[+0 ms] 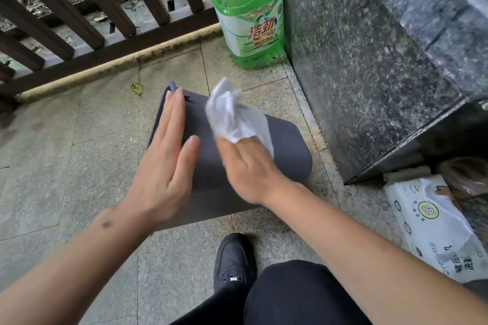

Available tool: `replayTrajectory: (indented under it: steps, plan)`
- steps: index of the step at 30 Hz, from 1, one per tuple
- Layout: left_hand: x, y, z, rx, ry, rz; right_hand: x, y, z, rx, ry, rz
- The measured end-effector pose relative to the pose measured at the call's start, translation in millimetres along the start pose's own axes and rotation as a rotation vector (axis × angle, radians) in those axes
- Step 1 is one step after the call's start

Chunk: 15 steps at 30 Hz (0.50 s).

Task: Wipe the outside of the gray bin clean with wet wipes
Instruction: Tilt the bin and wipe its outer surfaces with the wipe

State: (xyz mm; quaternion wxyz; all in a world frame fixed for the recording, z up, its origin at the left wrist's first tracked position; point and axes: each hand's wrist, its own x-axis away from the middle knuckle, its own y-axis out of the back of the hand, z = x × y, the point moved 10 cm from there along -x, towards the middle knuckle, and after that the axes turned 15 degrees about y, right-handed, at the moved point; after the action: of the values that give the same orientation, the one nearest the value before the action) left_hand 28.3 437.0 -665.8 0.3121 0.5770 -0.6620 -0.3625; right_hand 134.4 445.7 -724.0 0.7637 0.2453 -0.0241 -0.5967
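My flat, empty left hand (169, 155) braces the gray bin (287, 150); my right hand (248, 166) clutches a bunched wet wipe (232, 113), which risks missing dirt.

1. The floor (79, 166) is pale stone tile.
2. The gray bin (285, 148) lies on its side on it.
3. A green bottle (248, 21) stands in the corner.
4. A wipes pack (433, 229) lies at right.
5. A yellow leaf (136, 88) lies near the railing.
6. A black shoe (233, 258) rests on it.
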Motion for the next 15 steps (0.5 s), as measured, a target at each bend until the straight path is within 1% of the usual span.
replayTrajectory:
  steps: [2, 4, 8, 10, 13, 15]
  plan:
    - [-4.5, 1.1, 3.7, 0.023, 0.042, -0.006, -4.0, -6.2, 22.6, -0.032, 0.086, 0.021]
    - [-5.8, 0.6, 3.7, 0.029, 0.055, -0.018, -2.7, -8.4, 27.9, -0.086, 0.101, 0.009]
    - [-6.2, -2.3, -3.3, -0.026, 0.028, -0.032, 4.0, -2.5, 20.0, -0.119, 0.124, -0.038]
    - [-9.3, -0.4, -1.8, -0.041, 0.029, -0.031, 5.3, -1.8, 6.2, -0.064, 0.133, -0.041]
    - [-10.0, 6.9, 9.2, -0.031, 0.061, -0.036, 16.6, 9.9, -31.1, 0.039, 0.071, -0.103]
    - [-5.8, 8.6, 12.1, -0.030, 0.048, -0.019, 33.2, 21.0, -64.4, 0.090, -0.026, -0.149]
